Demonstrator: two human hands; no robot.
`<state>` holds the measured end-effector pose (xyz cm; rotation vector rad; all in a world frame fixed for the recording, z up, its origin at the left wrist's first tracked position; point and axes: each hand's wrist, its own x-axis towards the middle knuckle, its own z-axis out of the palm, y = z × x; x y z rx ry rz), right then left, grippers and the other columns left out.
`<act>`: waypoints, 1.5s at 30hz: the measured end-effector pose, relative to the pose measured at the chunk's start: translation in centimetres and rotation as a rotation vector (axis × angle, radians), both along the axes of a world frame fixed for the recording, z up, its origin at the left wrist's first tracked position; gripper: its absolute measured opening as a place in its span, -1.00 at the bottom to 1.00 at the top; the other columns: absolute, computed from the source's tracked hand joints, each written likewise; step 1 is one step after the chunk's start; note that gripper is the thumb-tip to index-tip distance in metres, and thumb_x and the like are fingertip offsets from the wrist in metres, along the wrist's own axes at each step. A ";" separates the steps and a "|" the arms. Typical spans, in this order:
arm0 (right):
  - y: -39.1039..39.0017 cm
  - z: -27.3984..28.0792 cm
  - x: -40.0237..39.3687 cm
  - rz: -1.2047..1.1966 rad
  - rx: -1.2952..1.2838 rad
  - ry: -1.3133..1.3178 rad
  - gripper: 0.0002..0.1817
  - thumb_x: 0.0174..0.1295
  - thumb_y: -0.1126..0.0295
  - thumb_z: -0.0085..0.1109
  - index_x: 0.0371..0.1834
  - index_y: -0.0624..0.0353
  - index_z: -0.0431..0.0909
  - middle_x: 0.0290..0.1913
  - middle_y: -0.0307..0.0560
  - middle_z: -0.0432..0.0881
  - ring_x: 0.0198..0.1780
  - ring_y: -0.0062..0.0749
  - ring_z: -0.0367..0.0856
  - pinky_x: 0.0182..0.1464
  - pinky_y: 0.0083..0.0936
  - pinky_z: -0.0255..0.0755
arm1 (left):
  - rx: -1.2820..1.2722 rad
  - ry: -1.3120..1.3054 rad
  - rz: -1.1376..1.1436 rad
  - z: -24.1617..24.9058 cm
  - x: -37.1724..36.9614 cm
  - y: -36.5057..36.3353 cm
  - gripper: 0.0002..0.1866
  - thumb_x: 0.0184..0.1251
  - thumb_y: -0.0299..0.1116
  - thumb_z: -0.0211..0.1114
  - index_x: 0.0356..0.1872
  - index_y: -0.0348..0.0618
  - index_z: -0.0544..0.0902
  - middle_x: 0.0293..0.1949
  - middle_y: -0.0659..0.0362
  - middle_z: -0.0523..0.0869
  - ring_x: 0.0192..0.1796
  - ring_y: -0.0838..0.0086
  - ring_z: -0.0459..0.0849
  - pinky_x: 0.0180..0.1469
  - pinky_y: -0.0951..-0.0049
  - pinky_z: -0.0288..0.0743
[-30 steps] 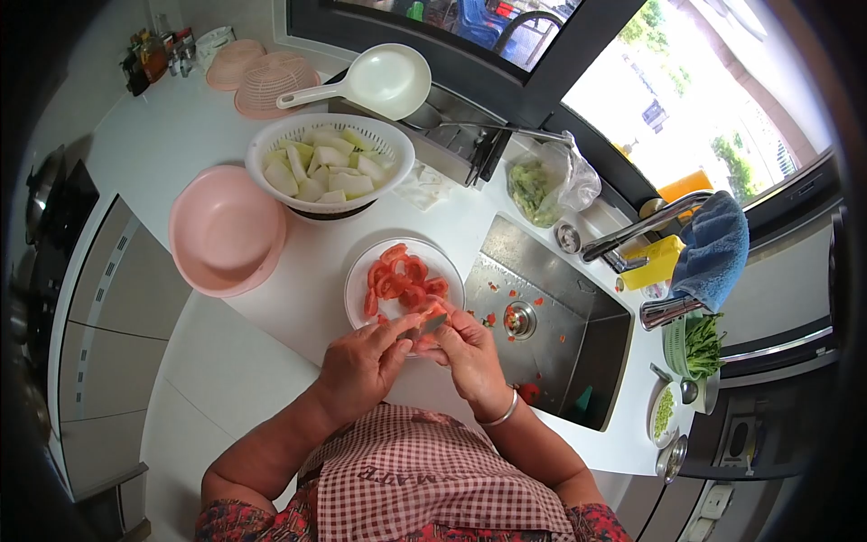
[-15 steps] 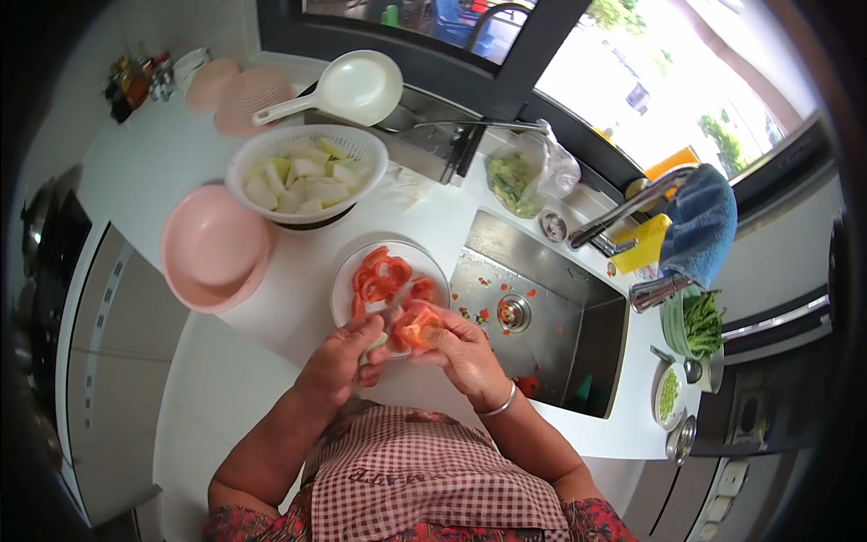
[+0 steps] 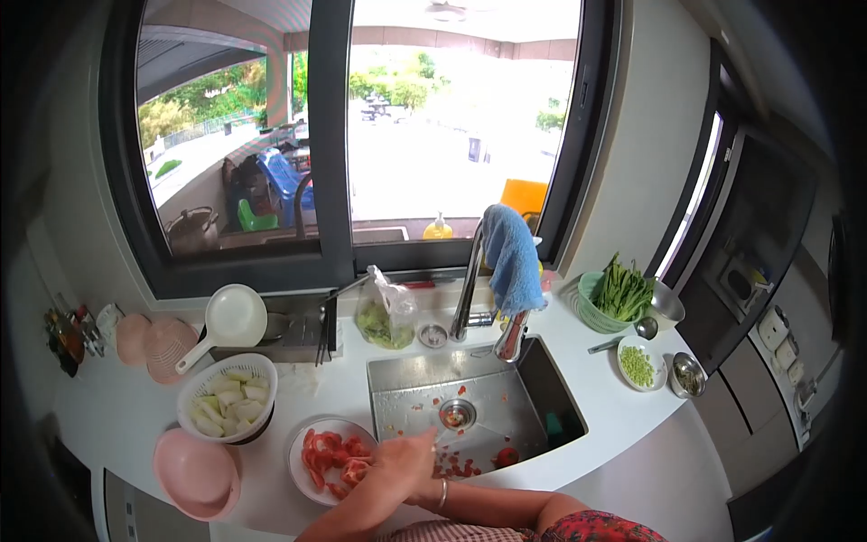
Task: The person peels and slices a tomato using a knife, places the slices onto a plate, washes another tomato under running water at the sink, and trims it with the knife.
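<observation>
My left hand [image 3: 408, 462] reaches over the near left edge of the sink, its back toward me. Its fingers look curled, and what they hold is hidden. My right hand [image 3: 421, 493] is mostly covered by the left one; only the wrist with a bracelet [image 3: 442, 493] and a little of the hand show. To the left of both, a white plate [image 3: 296, 449] carries cut red tomato pieces [image 3: 327, 452]. A larger tomato chunk [image 3: 356, 471] sits at its right side, against my left forearm. The knife is not visible.
The steel sink [image 3: 488, 406] has red scraps and a whole tomato [image 3: 507, 457] inside. Left stand a pink basin [image 3: 194, 488] and a white colander [image 3: 188, 420] of pale vegetable chunks. A faucet [image 3: 467, 289] with a blue cloth [image 3: 512, 262] rises behind. Green vegetables [image 3: 621, 294] stand right.
My view has swung up toward the window. My hands have moved from the plate to the sink edge and now cross. The tomato and knife no longer show in them.
</observation>
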<state>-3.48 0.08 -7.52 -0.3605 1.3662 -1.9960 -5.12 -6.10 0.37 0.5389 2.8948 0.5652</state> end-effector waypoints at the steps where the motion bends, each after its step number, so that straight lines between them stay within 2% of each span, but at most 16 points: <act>1: 0.0 0.0 -0.2 0.000 -0.001 -0.108 -0.56 0.43 0.36 0.08 0.34 0.25 0.40 0.07 -0.07 0.64 -0.01 -0.45 0.67 0.04 -0.48 0.60 | -0.006 0.029 -0.040 -0.4 -0.5 0.7 -0.66 0.34 -0.02 0.25 -0.14 -0.09 0.60 -0.23 -0.01 0.78 -0.19 0.02 0.77 -0.17 0.07 0.62; 5: 0.3 0.3 -1.1 -0.017 0.007 -0.244 -0.57 0.43 0.39 0.06 0.33 0.25 0.40 0.06 -0.08 0.65 -0.03 -0.47 0.67 0.02 -0.51 0.60 | 0.064 0.022 -0.063 0.8 -0.1 1.0 -0.63 0.33 -0.01 0.26 -0.05 -0.04 0.59 -0.25 0.02 0.79 -0.19 0.03 0.77 -0.16 0.07 0.62; 7: 0.3 0.0 -1.4 -0.007 0.015 -0.250 -0.58 0.43 0.41 0.05 0.33 0.25 0.41 0.05 -0.09 0.65 -0.05 -0.48 0.67 0.01 -0.52 0.61 | 0.313 0.086 -0.038 0.6 0.3 0.7 -0.56 0.30 0.06 0.28 0.01 -0.04 0.63 -0.33 -0.01 0.76 -0.23 0.00 0.76 -0.19 0.11 0.63; 8: 0.2 -0.1 -1.5 -0.003 0.019 -0.243 -0.58 0.43 0.42 0.05 0.33 0.26 0.41 0.05 -0.09 0.65 -0.05 -0.49 0.67 0.00 -0.53 0.61 | 0.316 0.081 -0.027 0.8 0.8 0.5 -0.56 0.30 0.06 0.28 0.01 -0.04 0.63 -0.33 -0.01 0.76 -0.23 0.00 0.76 -0.19 0.11 0.63; 10: 0.2 -0.8 -1.5 0.015 0.028 -0.207 -0.58 0.43 0.43 0.04 0.33 0.26 0.41 0.04 -0.09 0.65 -0.07 -0.50 0.67 -0.01 -0.54 0.61 | 0.336 0.169 0.120 1.6 2.2 -0.1 -0.55 0.27 0.00 0.33 0.02 -0.10 0.61 -0.27 -0.02 0.76 -0.21 -0.02 0.75 -0.16 0.11 0.62; 11: 0.3 -1.5 -1.5 0.028 0.038 -0.146 -0.58 0.43 0.44 0.03 0.32 0.26 0.42 0.04 -0.10 0.65 -0.07 -0.50 0.67 -0.02 -0.55 0.61 | 0.262 0.099 0.140 1.6 2.6 -0.9 -0.62 0.27 -0.15 0.37 -0.02 -0.18 0.61 -0.25 -0.07 0.74 -0.19 -0.03 0.74 -0.15 0.13 0.61; 12: 0.5 -2.2 -1.5 0.051 0.054 -0.006 -0.59 0.42 0.45 0.03 0.32 0.26 0.42 0.04 -0.10 0.66 -0.08 -0.51 0.67 -0.03 -0.56 0.61 | 0.266 0.067 0.177 1.4 3.1 -2.0 -0.62 0.27 -0.15 0.37 -0.02 -0.18 0.61 -0.25 -0.07 0.74 -0.19 -0.03 0.74 -0.15 0.13 0.61; 14: 0.8 -3.3 -1.9 0.077 0.096 0.348 -0.59 0.42 0.46 0.02 0.32 0.26 0.42 0.03 -0.10 0.66 -0.09 -0.52 0.68 -0.04 -0.57 0.62 | 0.576 0.336 0.115 0.6 5.2 -4.9 -0.70 0.26 -0.28 0.39 -0.08 -0.21 0.62 -0.27 -0.10 0.72 -0.19 -0.03 0.72 -0.15 0.14 0.60; 15: 0.9 -2.9 -2.3 0.073 0.101 0.401 -0.59 0.42 0.47 0.02 0.32 0.27 0.42 0.03 -0.10 0.66 -0.10 -0.53 0.68 -0.04 -0.58 0.62 | 0.554 0.369 0.180 0.6 6.3 -6.4 -0.78 0.30 -0.36 0.35 -0.13 -0.24 0.62 -0.31 -0.11 0.70 -0.24 0.00 0.72 -0.19 0.18 0.58; 16: 0.7 -2.5 -2.7 0.050 0.071 0.217 -0.59 0.42 0.48 0.01 0.32 0.27 0.43 0.02 -0.11 0.66 -0.10 -0.53 0.68 -0.05 -0.58 0.62 | 0.641 0.332 0.265 0.6 7.4 -7.5 -0.85 0.36 -0.41 0.29 -0.15 -0.24 0.61 -0.32 -0.09 0.70 -0.27 0.03 0.71 -0.22 0.21 0.58; 18: -0.3 1.7 -2.4 -0.059 0.025 -0.288 -0.61 0.43 0.49 0.00 0.31 0.28 0.43 0.02 -0.10 0.67 -0.18 -0.54 0.70 -0.10 -0.63 0.64 | 0.709 0.134 0.498 -0.4 9.4 -9.8 -0.79 0.41 -0.33 0.20 -0.06 -0.23 0.58 -0.23 -0.10 0.73 -0.17 -0.05 0.71 -0.09 0.12 0.58; 21: -0.8 2.3 -2.5 -0.126 0.065 -0.315 -0.62 0.46 0.46 0.00 0.31 0.26 0.43 0.02 -0.08 0.67 -0.21 -0.52 0.71 -0.15 -0.63 0.67 | 0.771 0.186 0.650 -2.6 11.9 -11.4 -0.76 0.48 -0.31 0.16 -0.02 -0.28 0.54 -0.23 -0.14 0.72 -0.16 -0.08 0.71 -0.09 0.10 0.58; 24: -1.4 2.8 -2.1 -0.129 0.078 -0.291 -0.62 0.47 0.44 0.02 0.30 0.28 0.43 0.01 -0.08 0.67 -0.20 -0.52 0.72 -0.14 -0.62 0.67 | 0.570 0.249 0.591 -4.1 13.9 -11.5 -0.79 0.51 -0.35 0.13 -0.02 -0.29 0.50 -0.18 -0.15 0.70 -0.15 -0.04 0.71 -0.10 0.16 0.58; 25: -1.5 2.8 -2.0 -0.115 0.088 -0.292 -0.62 0.47 0.44 0.02 0.30 0.28 0.43 0.01 -0.08 0.67 -0.20 -0.52 0.72 -0.14 -0.62 0.67 | 0.508 0.274 0.578 -4.6 14.2 -11.3 -0.79 0.50 -0.35 0.13 -0.01 -0.28 0.50 -0.17 -0.16 0.70 -0.12 -0.09 0.70 -0.09 0.10 0.58; 40: -1.7 2.7 -0.3 -0.027 0.145 -0.210 -0.60 0.49 0.39 0.03 0.33 0.28 0.44 -0.03 -0.13 0.71 -0.21 -0.56 0.72 -0.11 -0.64 0.65 | 0.533 0.154 0.579 -5.2 14.3 -10.7 -0.80 0.49 -0.35 0.13 -0.06 -0.28 0.49 -0.26 -0.19 0.66 -0.20 -0.16 0.64 -0.17 0.02 0.52; 45: -1.8 2.9 0.1 0.046 0.171 -0.075 -0.61 0.49 0.43 -0.03 0.32 0.28 0.47 0.03 -0.11 0.70 -0.06 -0.50 0.71 -0.03 -0.58 0.65 | 0.514 0.138 0.585 -5.5 14.1 -10.5 -0.81 0.48 -0.35 0.13 -0.07 -0.28 0.48 -0.28 -0.21 0.65 -0.21 -0.18 0.62 -0.17 -0.01 0.50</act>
